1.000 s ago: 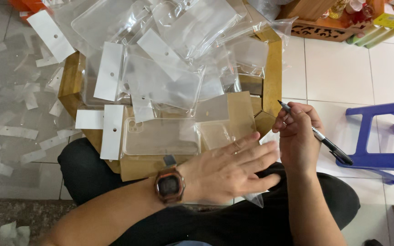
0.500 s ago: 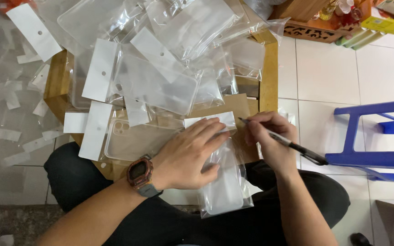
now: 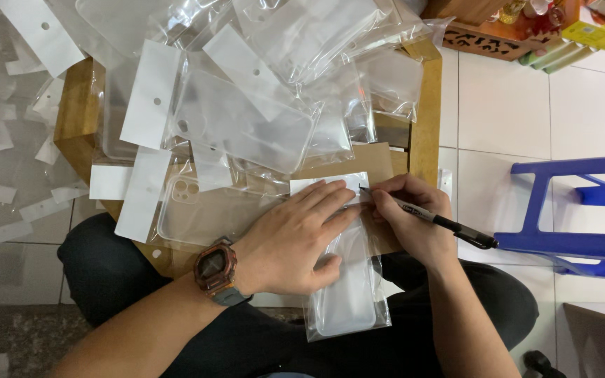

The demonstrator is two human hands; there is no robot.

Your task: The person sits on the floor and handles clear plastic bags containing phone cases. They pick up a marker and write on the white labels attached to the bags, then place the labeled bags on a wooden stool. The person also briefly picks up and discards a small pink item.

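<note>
My left hand (image 3: 295,234) lies flat, fingers together, pressing down a clear plastic bag (image 3: 348,294) that holds a translucent phone case. The fingertips rest on the bag's white header card (image 3: 309,185). My right hand (image 3: 414,220) grips a black marker pen (image 3: 442,222), and the pen's tip touches the right end of that white card. The bag lies over a brown cardboard sheet (image 3: 358,159) at the near edge of a small wooden table (image 3: 425,133). A dark wristwatch (image 3: 215,269) sits on my left wrist.
A heap of clear bagged phone cases (image 3: 246,119) with white cards covers the table. White paper strips (image 3: 8,192) litter the tiled floor on the left. A blue plastic stool (image 3: 582,210) stands on the right. A carved wooden tray (image 3: 505,35) sits at the upper right.
My left hand moved from hovering over my lap to pressing the bag flat. My right hand came down with the pen, its tip now on the white card.
</note>
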